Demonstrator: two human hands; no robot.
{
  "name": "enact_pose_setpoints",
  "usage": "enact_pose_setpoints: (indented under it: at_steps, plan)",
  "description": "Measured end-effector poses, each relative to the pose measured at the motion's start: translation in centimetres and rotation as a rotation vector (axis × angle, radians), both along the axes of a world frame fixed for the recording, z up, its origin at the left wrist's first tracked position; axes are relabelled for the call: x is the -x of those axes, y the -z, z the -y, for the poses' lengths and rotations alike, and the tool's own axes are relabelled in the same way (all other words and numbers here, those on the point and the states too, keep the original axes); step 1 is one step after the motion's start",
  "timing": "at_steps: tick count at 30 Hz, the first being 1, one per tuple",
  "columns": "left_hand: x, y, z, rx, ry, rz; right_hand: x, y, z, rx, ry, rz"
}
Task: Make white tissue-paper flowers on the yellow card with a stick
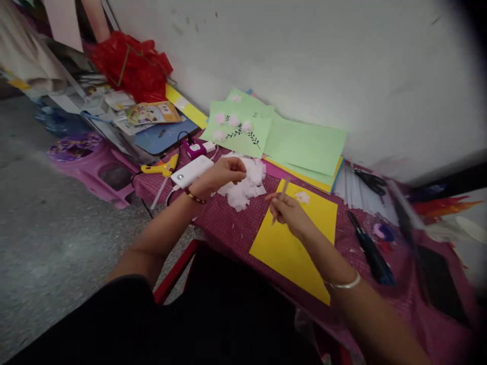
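My left hand (224, 175) hovers at the left of a heap of pale tissue-paper pieces (251, 185). Its fingertips are pinched together, and whatever they hold, if anything, is too small to make out. Between the thumb and fingers of my right hand (287, 210) is a thin greyish stick (285, 186), slanting upward. That hand is above a yellow sheet of paper (292, 258), where a small pale tissue tuft (302, 197) sits near the top edge. Behind, a light green card (238, 142) carries pink tufts and dark leafy stems.
A yellow glue gun (162, 167), a white power bank (192, 171) and a purple charger (194, 148) lie left. Green sheets (308, 144) lean toward the wall. Black scissors (371, 181), glue sticks (348, 190) and a dark-handled tool (371, 251) lie right. A pink stool (102, 170) stands beside the table.
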State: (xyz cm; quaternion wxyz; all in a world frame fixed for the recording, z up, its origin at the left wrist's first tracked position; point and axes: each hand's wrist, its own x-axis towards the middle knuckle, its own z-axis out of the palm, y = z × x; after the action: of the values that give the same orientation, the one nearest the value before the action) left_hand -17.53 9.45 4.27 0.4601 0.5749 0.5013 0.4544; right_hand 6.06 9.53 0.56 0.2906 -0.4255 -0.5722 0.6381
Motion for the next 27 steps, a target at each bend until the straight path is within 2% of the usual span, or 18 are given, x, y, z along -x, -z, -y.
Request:
enact_pose_setpoints:
  at_steps: [3,7,11,15,18,20,22,24,27]
  plan:
    - [-0.3,-0.5,-0.6,0.050,0.120,0.210,3.4,0.1,-0.2,0.044,-0.016,-0.052]
    - [-0.7,-0.7,-1.7,0.148,0.258,0.407,5.7,-0.4,-1.4,0.016,-0.046,-0.121]
    - [-1.2,-0.6,-2.4,0.233,0.332,0.431,6.8,-0.5,-2.5,-0.026,-0.090,-0.146]
    - [0.3,-1.0,-2.1,0.274,0.310,0.343,6.3,-0.1,-3.3,-0.071,-0.014,-0.118]
    - [3.3,-1.0,-1.0,0.173,0.163,0.200,4.1,0.2,-4.0,-0.092,0.054,-0.104]
    - [5.1,-0.2,0.2,0.037,-0.057,-0.012,2.4,0.5,-4.4,-0.091,0.094,-0.071]
    - [5.8,1.1,1.8,-0.103,-0.250,-0.310,1.1,0.9,-4.5,-0.079,0.112,-0.013]
    - [5.4,2.8,3.2,-0.204,-0.270,-0.581,0.7,1.4,-4.4,-0.069,0.107,0.057]
    - [3.4,4.7,4.4,-0.267,-0.116,-0.800,2.3,2.2,-3.8,-0.092,0.068,0.156]
